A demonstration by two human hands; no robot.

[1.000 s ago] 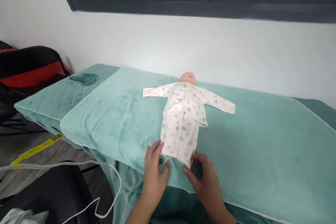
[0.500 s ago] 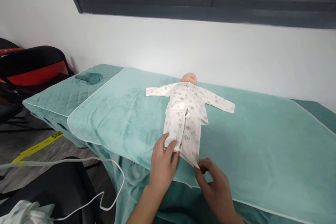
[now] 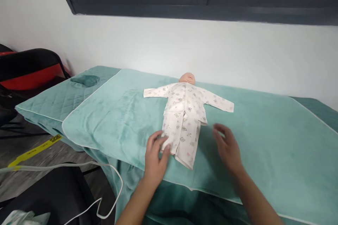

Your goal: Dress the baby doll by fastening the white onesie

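Note:
A baby doll (image 3: 188, 77) lies on its back, dressed in a white printed shirt (image 3: 182, 98) with both sleeves stretched out sideways. Below the shirt are matching white printed trousers (image 3: 187, 144), their legs laid flat toward me. My left hand (image 3: 155, 154) is at the lower end of the left trouser leg, fingers bent and apart; whether the fingertips touch the cloth is hard to tell. To the right of the trousers, my right hand (image 3: 227, 146) hovers over the bed with its fingers loosely curved and nothing in them.
A teal cover (image 3: 264, 140) spreads over the massage bed, which has a face hole (image 3: 86, 81) at its left end. Black folding chairs (image 3: 34, 66) stand at left. A white cable (image 3: 116, 172) loops near the front, by a yellow tag (image 3: 37, 149). A wall and window are behind.
My right hand has let go of the right trouser leg's hem and moved up and right, off the cloth. My left hand has loosened and shifted slightly left. The view has shifted a little.

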